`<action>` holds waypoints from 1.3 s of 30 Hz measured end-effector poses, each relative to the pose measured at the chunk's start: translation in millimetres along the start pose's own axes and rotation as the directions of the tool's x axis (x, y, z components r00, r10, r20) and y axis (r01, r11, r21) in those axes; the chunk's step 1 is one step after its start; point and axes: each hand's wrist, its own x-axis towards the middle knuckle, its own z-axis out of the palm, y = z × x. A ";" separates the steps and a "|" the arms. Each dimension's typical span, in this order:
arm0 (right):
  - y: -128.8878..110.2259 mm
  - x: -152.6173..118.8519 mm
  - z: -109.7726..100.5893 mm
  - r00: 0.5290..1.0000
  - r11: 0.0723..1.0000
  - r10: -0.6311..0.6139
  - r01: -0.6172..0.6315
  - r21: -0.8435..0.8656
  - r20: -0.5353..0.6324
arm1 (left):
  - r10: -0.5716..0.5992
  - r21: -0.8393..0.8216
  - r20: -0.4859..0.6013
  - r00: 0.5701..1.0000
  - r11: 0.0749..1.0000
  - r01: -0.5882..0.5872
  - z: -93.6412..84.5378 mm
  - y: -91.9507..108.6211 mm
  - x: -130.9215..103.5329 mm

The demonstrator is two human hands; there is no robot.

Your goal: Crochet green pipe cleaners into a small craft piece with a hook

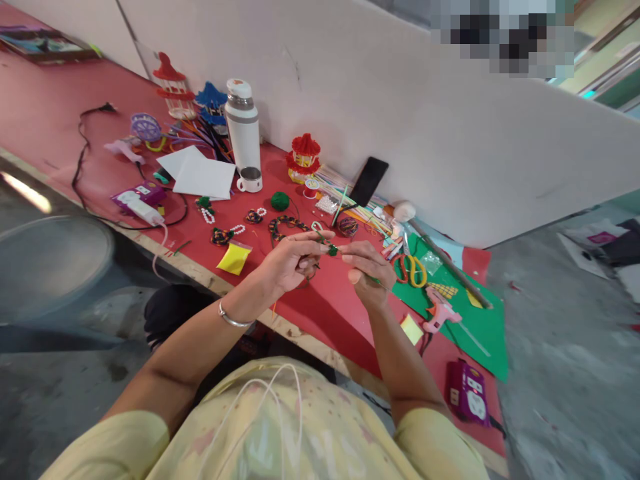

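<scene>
Fine handwork at close range, a stage judged to call for small, controlled fingertip movements. The left hand (293, 260) has its fingertips closed at the edge of a small green yarn piece (333, 251), held above the red tabletop (330, 313); the right hand (370, 270), fingers together, grips a slender tool (383, 285) beside it. Lettering on the yellow shirt (225, 413) is partly legible; no brand is readable on the white flask (243, 140).

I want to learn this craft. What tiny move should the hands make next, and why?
Perhaps the left hand should steady the small, dark-green, yarn-like piece, since it is tiny and sits between that hand's fingertips and those of the right hand, so it might slip.
</scene>
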 end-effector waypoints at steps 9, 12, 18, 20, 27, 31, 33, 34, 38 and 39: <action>-5.1 9.8 -17.3 0.983 0.993 -0.078 0.092 -0.075 0.165 | 0.246 0.206 -0.025 0.969 0.950 -0.236 -5.3 -0.3 -0.6; -10.4 12.4 -21.7 0.979 0.991 -0.072 0.091 -0.094 0.191 | 0.253 0.235 -0.036 0.967 0.942 -0.238 -4.7 0.2 -0.4; -16.7 15.1 -28.2 0.972 0.989 -0.082 0.107 -0.105 0.220 | 0.275 0.272 -0.048 0.960 0.929 -0.253 0.2 2.5 -0.6; -17.6 16.0 -29.6 0.969 0.988 -0.080 0.108 -0.112 0.233 | 0.281 0.277 -0.042 0.959 0.925 -0.259 1.3 3.2 -1.1; -22.2 18.1 -34.3 0.957 0.991 -0.084 0.109 -0.076 0.279 | 0.226 0.291 -0.002 0.974 0.932 -0.215 -0.5 6.3 -3.1; -24.4 16.2 -35.0 0.970 0.993 -0.060 0.082 -0.083 0.235 | 0.206 0.286 0.044 0.978 0.935 -0.210 -0.5 6.0 -3.0; -24.9 15.3 -34.8 0.977 0.993 -0.061 0.080 -0.085 0.206 | 0.202 0.283 0.059 0.978 0.936 -0.211 0.2 5.0 -2.6; -25.1 15.1 -34.7 0.978 0.993 -0.065 0.083 -0.083 0.197 | 0.201 0.283 0.065 0.977 0.936 -0.211 0.4 4.4 -2.2; -26.1 16.1 -34.7 0.976 0.992 -0.079 0.097 -0.080 0.203 | 0.211 0.274 0.067 0.975 0.936 -0.222 0.2 2.5 -0.3; -26.5 16.3 -34.8 0.975 0.991 -0.079 0.099 -0.085 0.207 | 0.216 0.271 0.064 0.974 0.936 -0.225 0.0 2.3 0.1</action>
